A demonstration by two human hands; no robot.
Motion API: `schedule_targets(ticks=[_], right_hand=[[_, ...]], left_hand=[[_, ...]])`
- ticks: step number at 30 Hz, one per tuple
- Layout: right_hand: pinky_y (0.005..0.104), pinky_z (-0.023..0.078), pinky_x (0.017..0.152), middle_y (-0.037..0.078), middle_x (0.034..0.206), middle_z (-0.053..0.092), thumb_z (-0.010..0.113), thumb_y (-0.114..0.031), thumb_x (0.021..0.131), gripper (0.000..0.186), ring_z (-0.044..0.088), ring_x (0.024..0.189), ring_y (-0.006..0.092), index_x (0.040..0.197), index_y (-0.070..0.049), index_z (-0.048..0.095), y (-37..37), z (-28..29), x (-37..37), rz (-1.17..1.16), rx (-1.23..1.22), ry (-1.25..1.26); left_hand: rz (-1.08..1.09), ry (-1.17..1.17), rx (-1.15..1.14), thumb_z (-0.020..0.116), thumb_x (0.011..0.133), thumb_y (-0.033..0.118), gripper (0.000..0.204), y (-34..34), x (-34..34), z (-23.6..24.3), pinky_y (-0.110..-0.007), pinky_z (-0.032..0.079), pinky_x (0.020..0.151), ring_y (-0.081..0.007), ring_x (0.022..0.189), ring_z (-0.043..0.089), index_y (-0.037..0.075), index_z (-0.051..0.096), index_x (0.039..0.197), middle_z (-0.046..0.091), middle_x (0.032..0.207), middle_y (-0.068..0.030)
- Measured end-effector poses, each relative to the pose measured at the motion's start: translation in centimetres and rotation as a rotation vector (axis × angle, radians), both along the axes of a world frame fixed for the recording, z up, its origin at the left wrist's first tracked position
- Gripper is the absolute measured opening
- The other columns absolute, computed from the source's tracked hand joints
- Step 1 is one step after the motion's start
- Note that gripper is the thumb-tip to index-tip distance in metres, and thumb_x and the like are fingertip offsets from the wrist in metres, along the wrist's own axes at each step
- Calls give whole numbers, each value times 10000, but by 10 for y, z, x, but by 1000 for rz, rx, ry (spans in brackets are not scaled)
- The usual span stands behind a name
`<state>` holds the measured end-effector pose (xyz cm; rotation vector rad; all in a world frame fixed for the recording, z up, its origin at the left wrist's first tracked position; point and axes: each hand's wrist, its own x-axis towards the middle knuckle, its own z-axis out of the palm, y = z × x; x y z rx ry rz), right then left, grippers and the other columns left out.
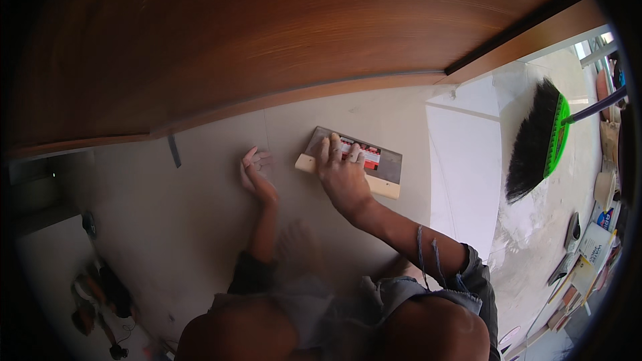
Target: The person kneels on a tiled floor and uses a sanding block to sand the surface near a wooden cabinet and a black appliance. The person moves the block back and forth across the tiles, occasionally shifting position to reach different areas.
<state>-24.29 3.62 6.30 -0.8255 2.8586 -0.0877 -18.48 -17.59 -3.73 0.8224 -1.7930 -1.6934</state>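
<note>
A wide putty knife (pixel 389 168) with a grey metal blade, a cream handle strip and a red, white and black label is near the middle of the view, slightly tilted. My right hand (pixel 346 177) grips it from the near side, fingers spread over the blade and label; the thumb is hidden. To its left, my left hand (pixel 258 172) hangs above the pale tiled floor (pixel 194 220), loosely curled with its fingers apart and nothing in it. Ahead of both hands stands a reddish-brown wooden panel (pixel 281 27), its lower edge meeting the floor.
At the right lies a broom (pixel 558 137) with black bristles and a green head. Boxes and assorted items (pixel 588 254) line the far right edge. A small dark strip (pixel 174 150) is by the panel's base. Dark objects with cords (pixel 107 294) lie at the lower left.
</note>
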Motion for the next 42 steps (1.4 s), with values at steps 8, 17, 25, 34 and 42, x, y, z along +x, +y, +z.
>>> schedule_targets(ticks=[8, 17, 25, 34, 42], right_hand=[[500, 648, 735, 290, 1199, 777, 646, 16, 919, 548, 794, 866, 416, 1465, 41, 612, 115, 10, -69, -423, -82, 73], [533, 619, 1049, 329, 1593, 539, 601, -79, 1023, 645, 670, 1303, 513, 1643, 15, 447, 75, -11, 96, 28, 50, -39], [565, 602, 1069, 334, 1605, 536, 557, -105, 1081, 612, 692, 1264, 516, 1665, 9, 415, 146, -17, 13, 49, 153, -48], [527, 650, 866, 277, 1463, 683, 561, -78, 1031, 483, 800, 1024, 397, 1504, 11, 596, 190, 12, -51, -309, -5, 38], [513, 642, 846, 312, 1489, 648, 613, -73, 1003, 607, 777, 1068, 407, 1600, -22, 515, 268, 23, -10, -740, -7, -143]], left_hand=[[11, -29, 8, 324, 1188, 612, 745, 0, -5, 6, -365, 565, 791, -240, 818, 692, -36, 571, 1462, 729, 1071, -172], [-66, -69, -89, 275, 1214, 539, 701, -2, -5, 4, -329, 563, 735, -216, 783, 681, -44, 622, 1390, 725, 1011, -156], [8, -82, -15, 313, 1202, 563, 692, -19, -7, -12, -341, 562, 721, -225, 778, 680, -18, 666, 1330, 731, 1006, -145], [-56, -95, -153, 327, 1194, 589, 712, -39, -5, -25, -341, 566, 697, -226, 803, 700, -27, 661, 1318, 740, 1029, -156], [-107, -168, -308, 332, 1184, 608, 733, -48, 1, -30, -330, 535, 724, -214, 833, 674, -15, 688, 1336, 736, 1056, -136]])
